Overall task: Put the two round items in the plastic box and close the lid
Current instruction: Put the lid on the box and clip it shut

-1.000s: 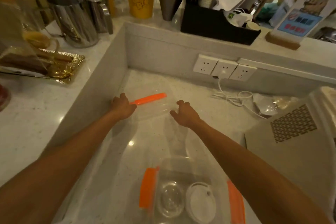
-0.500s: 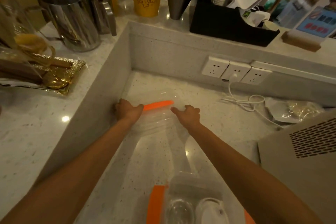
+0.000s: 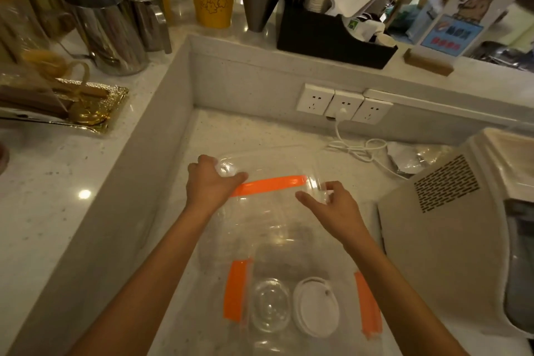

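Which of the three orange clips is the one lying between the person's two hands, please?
The far orange clip on the clear lid, lying crosswise between both hands; the other two run lengthwise beside the box near the camera.

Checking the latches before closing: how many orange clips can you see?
3: one orange clip on the lid between the hands, one on the box's left side, one on its right. A fourth may be hidden.

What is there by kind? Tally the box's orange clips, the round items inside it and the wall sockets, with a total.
Orange clips: 3
Round items in the plastic box: 2, a clear one and a white one
Wall sockets: 3
Total: 8
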